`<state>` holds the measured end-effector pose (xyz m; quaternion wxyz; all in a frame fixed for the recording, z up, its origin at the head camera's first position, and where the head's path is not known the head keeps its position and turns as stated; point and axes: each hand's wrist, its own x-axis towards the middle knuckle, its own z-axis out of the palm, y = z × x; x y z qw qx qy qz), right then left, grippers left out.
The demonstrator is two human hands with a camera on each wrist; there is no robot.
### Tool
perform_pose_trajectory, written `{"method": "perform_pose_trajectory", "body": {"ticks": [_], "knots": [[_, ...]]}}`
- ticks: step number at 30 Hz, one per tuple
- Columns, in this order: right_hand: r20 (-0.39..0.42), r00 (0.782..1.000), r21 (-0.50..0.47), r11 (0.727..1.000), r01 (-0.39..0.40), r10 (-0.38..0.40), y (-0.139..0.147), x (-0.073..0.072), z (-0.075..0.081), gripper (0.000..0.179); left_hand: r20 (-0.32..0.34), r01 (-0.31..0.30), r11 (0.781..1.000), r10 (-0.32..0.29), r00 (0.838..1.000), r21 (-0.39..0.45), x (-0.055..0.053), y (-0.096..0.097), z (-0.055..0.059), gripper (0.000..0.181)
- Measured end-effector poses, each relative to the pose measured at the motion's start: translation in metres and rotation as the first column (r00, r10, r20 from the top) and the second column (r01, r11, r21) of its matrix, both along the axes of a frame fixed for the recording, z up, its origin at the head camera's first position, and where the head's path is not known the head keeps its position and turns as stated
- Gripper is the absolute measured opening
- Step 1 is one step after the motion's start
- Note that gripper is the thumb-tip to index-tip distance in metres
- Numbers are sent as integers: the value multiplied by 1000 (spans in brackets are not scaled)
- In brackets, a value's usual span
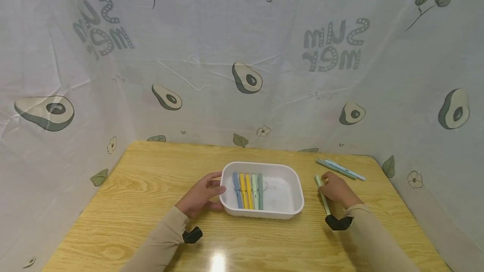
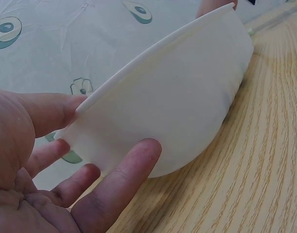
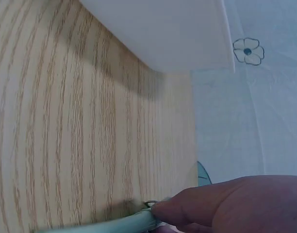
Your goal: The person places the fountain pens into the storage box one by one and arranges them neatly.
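Observation:
A white plastic tray [image 1: 280, 212] stands on the table in the head view. Inside, on its left half, several pens lie side by side: a blue pen [image 1: 237, 190], two yellow pens [image 1: 245, 191], a pale green pen [image 1: 255, 191] and a grey-green pen [image 1: 260, 191]. My left hand [image 1: 202, 194] holds the tray's left end, thumb over the rim and fingers [image 2: 139, 162] against the outer wall. Right of the tray, my right hand [image 1: 336, 189] pinches a light green pen [image 1: 324, 200] near its far end; the right wrist view shows this pen [image 3: 114, 226] low over the wood.
Beyond my right hand, a grey-green pen [image 1: 334, 168] and a light blue pen [image 1: 345, 169] lie close together on the wooden table [image 1: 151, 179]. A printed cloth [image 1: 211, 116] hangs along the back and sides. A black wrist device [image 1: 192, 235] is strapped to each forearm.

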<state>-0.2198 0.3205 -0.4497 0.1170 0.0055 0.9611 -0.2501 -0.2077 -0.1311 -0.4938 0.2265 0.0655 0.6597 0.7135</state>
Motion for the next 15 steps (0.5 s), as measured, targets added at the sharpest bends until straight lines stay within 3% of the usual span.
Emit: {"method": "perform_pose_trajectory", "body": {"ticks": [8,15], "knots": [[-6,1000,-34,999,-7,7,-2,-2,3,65,-4,-10,1000,10,1000,3,1,2,2,66],[73,997,-130,991,16,-6,-11,1,0,63,0,-14,1000,14,1000,2,0,1,2,66]]}}
